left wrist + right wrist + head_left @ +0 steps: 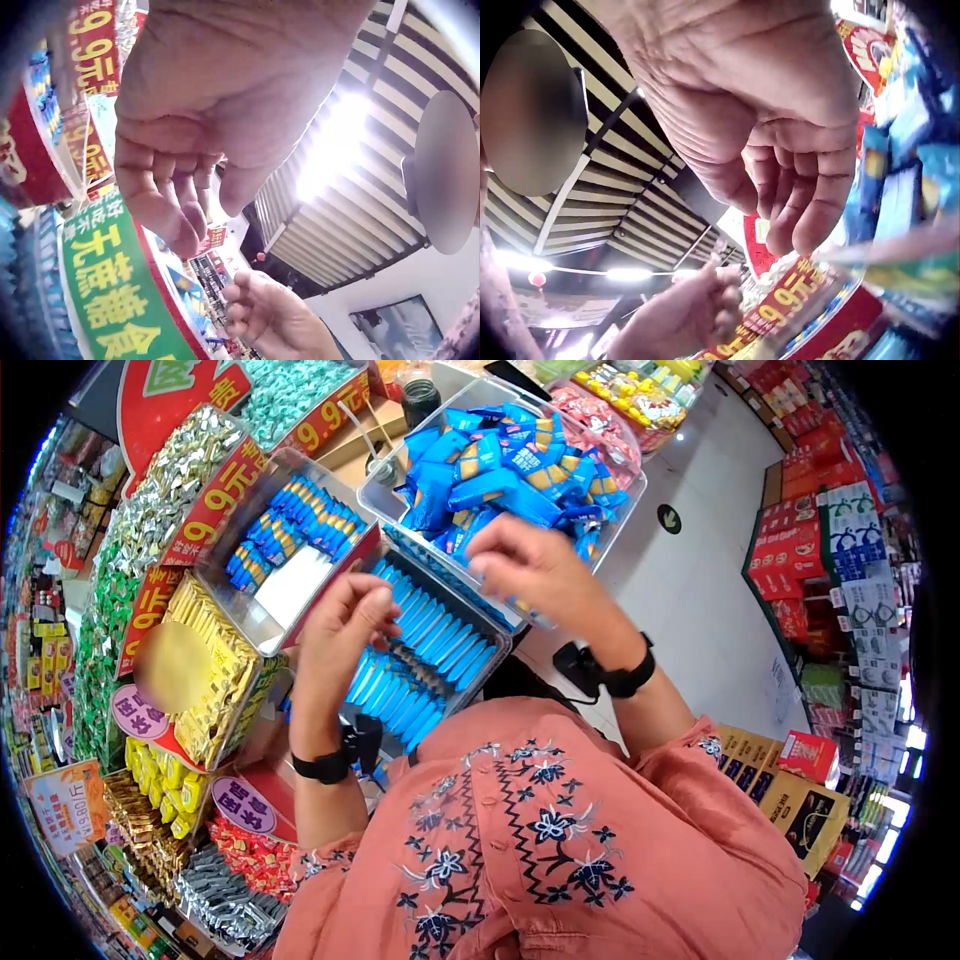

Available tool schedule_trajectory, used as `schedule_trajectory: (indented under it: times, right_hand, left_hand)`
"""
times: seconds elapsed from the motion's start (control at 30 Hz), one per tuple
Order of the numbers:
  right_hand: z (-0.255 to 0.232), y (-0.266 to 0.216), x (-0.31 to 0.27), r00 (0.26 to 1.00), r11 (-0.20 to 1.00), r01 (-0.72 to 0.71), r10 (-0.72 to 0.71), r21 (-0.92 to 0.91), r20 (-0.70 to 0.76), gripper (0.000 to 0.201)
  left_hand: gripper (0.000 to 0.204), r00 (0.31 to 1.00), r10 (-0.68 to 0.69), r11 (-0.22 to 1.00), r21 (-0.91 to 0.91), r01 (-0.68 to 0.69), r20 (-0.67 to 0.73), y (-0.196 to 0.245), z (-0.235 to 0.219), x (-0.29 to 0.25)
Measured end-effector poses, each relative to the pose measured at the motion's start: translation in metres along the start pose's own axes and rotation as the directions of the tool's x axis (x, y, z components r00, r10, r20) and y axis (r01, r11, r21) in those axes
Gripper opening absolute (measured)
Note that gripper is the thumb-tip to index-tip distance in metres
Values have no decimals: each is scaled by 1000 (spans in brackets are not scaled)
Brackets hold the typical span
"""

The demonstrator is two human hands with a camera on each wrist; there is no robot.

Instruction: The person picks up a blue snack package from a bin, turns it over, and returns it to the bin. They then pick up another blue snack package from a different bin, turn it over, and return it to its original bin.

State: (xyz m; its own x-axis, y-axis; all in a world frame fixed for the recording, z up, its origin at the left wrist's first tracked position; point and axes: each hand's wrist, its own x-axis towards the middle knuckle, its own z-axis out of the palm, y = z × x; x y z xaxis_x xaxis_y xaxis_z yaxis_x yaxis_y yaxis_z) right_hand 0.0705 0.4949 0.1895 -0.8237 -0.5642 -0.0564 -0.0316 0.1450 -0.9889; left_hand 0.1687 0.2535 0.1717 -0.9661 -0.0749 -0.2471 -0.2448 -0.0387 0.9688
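Note:
My left hand (345,622) hovers over the front edge of a clear box with blue packets (300,525), beside a bin of light-blue packets (430,625) standing in rows. Its fingers bend loosely with nothing between them in the left wrist view. My right hand (540,565), slightly blurred, hangs over the near side of a clear tub (625,510) heaped with blue snack packets (510,465). Loosely bent fingers and no held item show in the right wrist view. A gap separates the two hands.
Gold-wrapped snacks (210,670) and silver-wrapped sweets (195,460) fill bins at the left, behind red price signs (215,495). A dark jar (421,405) stands behind the tub. Aisle floor (690,570) runs along the right, past stacked red boxes (785,550).

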Motion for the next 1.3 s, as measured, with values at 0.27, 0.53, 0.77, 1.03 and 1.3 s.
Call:
schedule_trajectory:
  times: [0.27, 0.53, 0.77, 1.03, 1.3]
  right_hand:
    - [-63, 31, 26, 910, 884, 146, -296, -444, -289, 24]
    - [-57, 50, 52, 898, 741, 223, -409, -633, -163, 23]
    - [-52, 48, 46, 875, 726, 211, -438, -655, -204, 12]
    - [-53, 36, 32, 829, 720, 291, -518, -630, -209, 10]
    - [-52, 3, 3, 983, 990, 50, -72, -128, -171, 16]
  left_hand:
    - [27, 998, -36, 996, -77, 33, -45, -28, 1, -24]
    - [30, 999, -44, 993, -108, 43, -12, -36, -3, -30]
    - [31, 998, -66, 991, -111, 68, 15, -46, -1, -29]
    - [32, 997, -71, 993, -96, 75, 39, -46, 2, -25]
    - [47, 994, 90, 995, -59, -86, 66, -19, 22, -1]
